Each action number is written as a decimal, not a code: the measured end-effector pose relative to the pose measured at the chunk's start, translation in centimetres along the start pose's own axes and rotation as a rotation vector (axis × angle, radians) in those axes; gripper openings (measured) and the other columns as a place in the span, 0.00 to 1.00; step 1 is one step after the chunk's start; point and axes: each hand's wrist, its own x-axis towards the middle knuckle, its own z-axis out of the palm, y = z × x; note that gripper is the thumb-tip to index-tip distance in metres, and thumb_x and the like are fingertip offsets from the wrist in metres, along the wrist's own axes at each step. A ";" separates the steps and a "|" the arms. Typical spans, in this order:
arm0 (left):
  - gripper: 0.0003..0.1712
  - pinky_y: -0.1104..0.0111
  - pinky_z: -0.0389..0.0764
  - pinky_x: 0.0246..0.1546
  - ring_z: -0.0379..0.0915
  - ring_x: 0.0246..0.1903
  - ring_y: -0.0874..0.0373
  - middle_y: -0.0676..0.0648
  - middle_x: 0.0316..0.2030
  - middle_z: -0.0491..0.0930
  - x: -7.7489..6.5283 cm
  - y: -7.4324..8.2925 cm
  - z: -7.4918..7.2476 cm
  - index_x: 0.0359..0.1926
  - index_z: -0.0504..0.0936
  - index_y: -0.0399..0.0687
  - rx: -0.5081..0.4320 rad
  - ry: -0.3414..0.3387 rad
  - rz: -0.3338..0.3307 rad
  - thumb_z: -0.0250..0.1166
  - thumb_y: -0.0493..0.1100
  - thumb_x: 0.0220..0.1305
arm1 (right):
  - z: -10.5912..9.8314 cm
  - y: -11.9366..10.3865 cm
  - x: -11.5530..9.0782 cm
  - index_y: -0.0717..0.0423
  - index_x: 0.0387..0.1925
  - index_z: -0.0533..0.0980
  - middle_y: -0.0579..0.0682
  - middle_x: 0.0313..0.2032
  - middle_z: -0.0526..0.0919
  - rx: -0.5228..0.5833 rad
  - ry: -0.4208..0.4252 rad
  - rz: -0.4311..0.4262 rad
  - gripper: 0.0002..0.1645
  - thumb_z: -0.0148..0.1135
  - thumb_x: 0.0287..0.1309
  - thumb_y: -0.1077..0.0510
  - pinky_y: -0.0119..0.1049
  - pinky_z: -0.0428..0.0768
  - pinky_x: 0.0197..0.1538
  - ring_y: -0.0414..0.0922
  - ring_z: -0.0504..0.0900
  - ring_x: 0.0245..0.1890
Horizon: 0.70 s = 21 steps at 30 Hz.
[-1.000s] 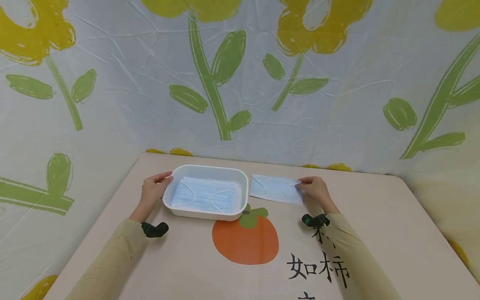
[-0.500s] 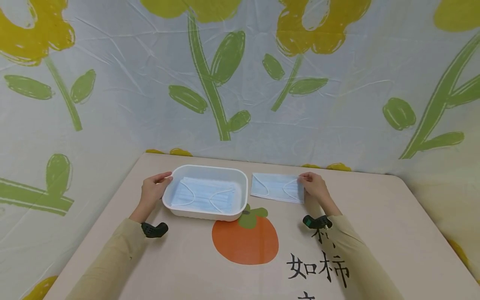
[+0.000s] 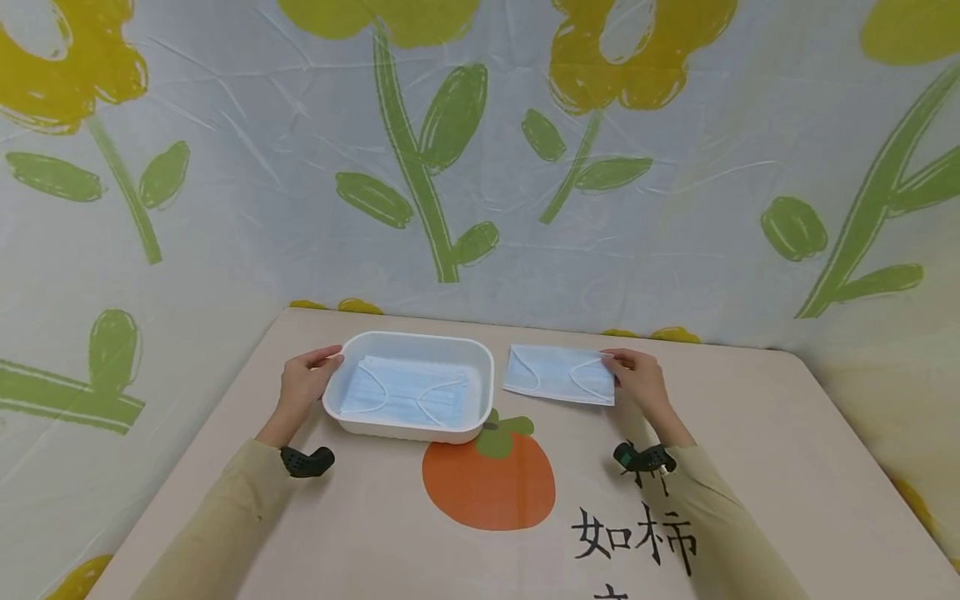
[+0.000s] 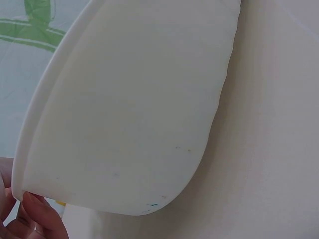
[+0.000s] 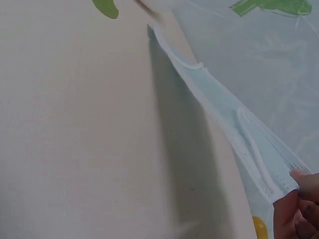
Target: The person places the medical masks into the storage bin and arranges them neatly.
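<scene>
On the left in the head view, my left hand grips the left end of a white plastic basin. The left wrist view shows its thumb and fingers at the basin's rim. A pale blue face mask lies flat in the basin, its white ear loops uppermost. Right of the basin, my right hand pinches the right end of another blue face mask. In the right wrist view, this mask slants up from the table towards the fingers, with a shadow beneath it.
The table has a light cover printed with an orange persimmon and black characters. Behind it hangs a flower-patterned cloth. Dark wrist cameras sit on both wrists.
My right hand has shifted slightly right, taking the mask with it, so the gap to the basin is wider. My left hand and the basin have hardly moved.
</scene>
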 end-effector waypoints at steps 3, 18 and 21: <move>0.21 0.76 0.74 0.23 0.70 0.38 0.55 0.38 0.52 0.77 0.0 0.0 0.1 0.59 0.78 0.45 0.002 0.017 -0.005 0.58 0.48 0.69 | -0.4 -0.3 -0.4 0.66 0.54 0.77 0.67 0.48 0.82 0.015 0.019 0.006 0.20 0.53 0.69 0.57 0.26 0.80 0.34 0.41 0.77 0.33; 0.23 0.76 0.74 0.20 0.71 0.37 0.56 0.38 0.50 0.77 0.7 -0.7 0.2 0.58 0.79 0.45 0.001 0.024 0.022 0.60 0.51 0.67 | -2.1 -1.9 -1.8 0.66 0.54 0.77 0.67 0.49 0.81 0.067 0.104 0.036 0.21 0.53 0.69 0.55 0.20 0.77 0.32 0.27 0.73 0.28; 0.22 0.74 0.73 0.17 0.71 0.36 0.56 0.39 0.48 0.78 0.9 -1.0 0.3 0.56 0.80 0.46 0.001 0.035 0.024 0.61 0.51 0.66 | -2.6 -2.3 -2.0 0.68 0.54 0.76 0.67 0.49 0.81 0.081 0.112 0.025 0.23 0.53 0.68 0.54 0.20 0.77 0.32 0.25 0.73 0.28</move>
